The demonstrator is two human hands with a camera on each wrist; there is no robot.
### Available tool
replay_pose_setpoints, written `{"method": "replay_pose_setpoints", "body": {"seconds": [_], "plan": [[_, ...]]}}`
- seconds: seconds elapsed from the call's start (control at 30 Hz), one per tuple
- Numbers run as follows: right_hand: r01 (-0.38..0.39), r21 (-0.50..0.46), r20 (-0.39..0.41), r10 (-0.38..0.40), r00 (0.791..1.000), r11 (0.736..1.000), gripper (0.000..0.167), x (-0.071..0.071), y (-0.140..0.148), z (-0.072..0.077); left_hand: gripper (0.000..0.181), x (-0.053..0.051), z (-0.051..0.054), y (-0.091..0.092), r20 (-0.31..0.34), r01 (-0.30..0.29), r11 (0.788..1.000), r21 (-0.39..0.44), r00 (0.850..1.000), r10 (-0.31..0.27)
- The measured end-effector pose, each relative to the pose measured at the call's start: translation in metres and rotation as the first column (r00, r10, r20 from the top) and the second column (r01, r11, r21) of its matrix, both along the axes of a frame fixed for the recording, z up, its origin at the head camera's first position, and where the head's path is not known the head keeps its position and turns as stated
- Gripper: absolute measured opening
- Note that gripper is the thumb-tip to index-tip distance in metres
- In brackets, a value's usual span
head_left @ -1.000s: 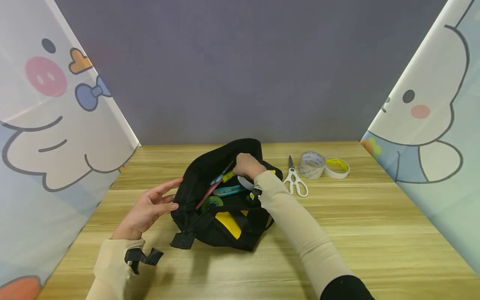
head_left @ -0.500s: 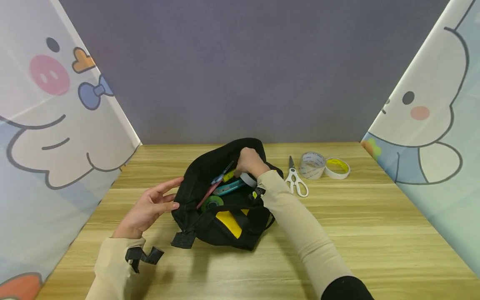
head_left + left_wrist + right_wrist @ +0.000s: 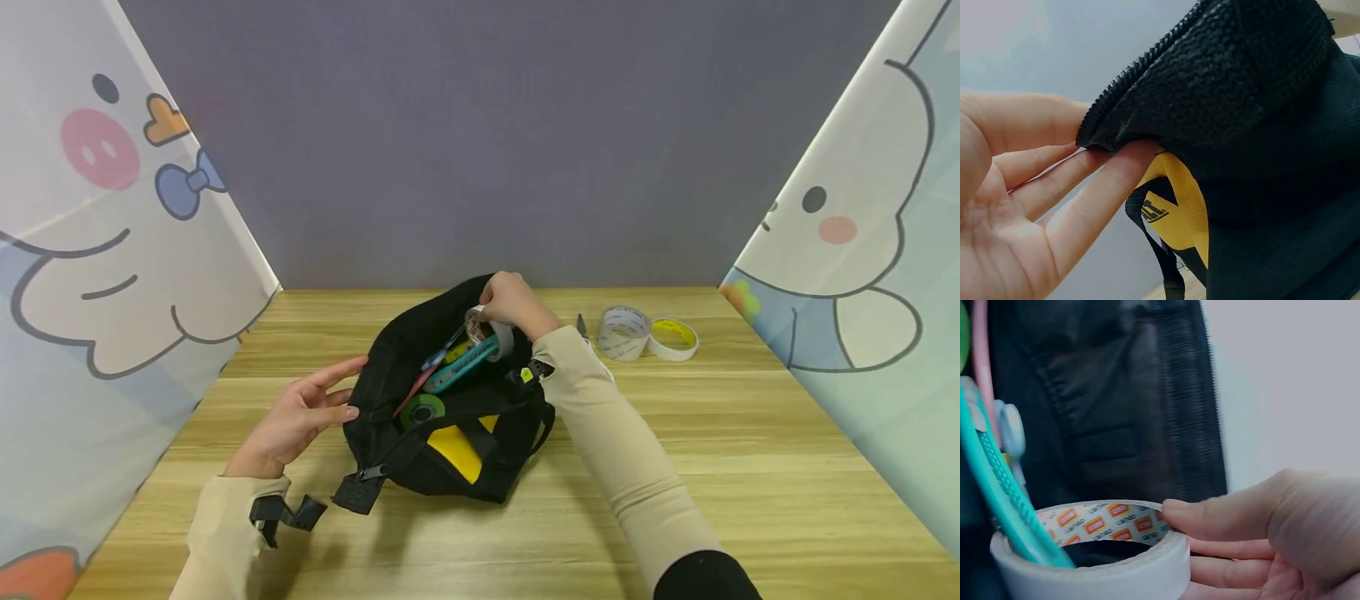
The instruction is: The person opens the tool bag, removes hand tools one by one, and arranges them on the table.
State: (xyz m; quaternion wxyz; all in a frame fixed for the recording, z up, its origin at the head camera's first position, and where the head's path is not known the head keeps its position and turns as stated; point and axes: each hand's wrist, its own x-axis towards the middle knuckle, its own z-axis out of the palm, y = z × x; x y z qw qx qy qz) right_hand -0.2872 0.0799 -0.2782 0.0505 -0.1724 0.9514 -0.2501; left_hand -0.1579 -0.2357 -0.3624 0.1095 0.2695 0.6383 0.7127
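Note:
A black tool bag with yellow panels stands unzipped on the table. My left hand pinches the bag's zippered rim between thumb and fingers. Inside the mouth, my right hand grips a roll of white tape by its wall, thumb on the upper edge. The end of a teal utility knife pokes into the ring of that roll. Beside it in the bag lie a green tape roll, a pink strip-like thing, a yellow thing and a light-blue handle, partly hidden.
Right of the bag, a clear tape roll and a white roll with a yellow core lie on the wooden table. White-handled scissors are mostly hidden behind the right sleeve. A grey panel borders the table's back.
My right hand has risen and shifted slightly right, bringing the white tape roll up into sight. The teal knife has tilted upward with it. My left hand stays at the rim.

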Motion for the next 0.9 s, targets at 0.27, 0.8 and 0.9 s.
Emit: {"method": "replay_pose_setpoints", "body": {"seconds": [0.27,0.8,0.9], "plan": [[0.008,-0.1,-0.042,-0.013,0.999,0.995,0.028,0.001,0.016,0.019,0.066,-0.001,0.002,0.002,-0.032,0.021,1.0,0.004,0.999,-0.021],[0.08,-0.468,0.153,-0.009,0.988,0.88,0.033,0.004,0.048,0.026,0.066,-0.001,0.005,0.004,-0.01,0.004,1.0,-0.011,1.0,-0.004],[0.098,-0.547,0.185,0.006,0.983,0.831,0.033,0.005,0.056,0.025,0.066,0.0,0.004,0.005,-0.01,0.004,1.0,-0.012,1.0,-0.004]]}}
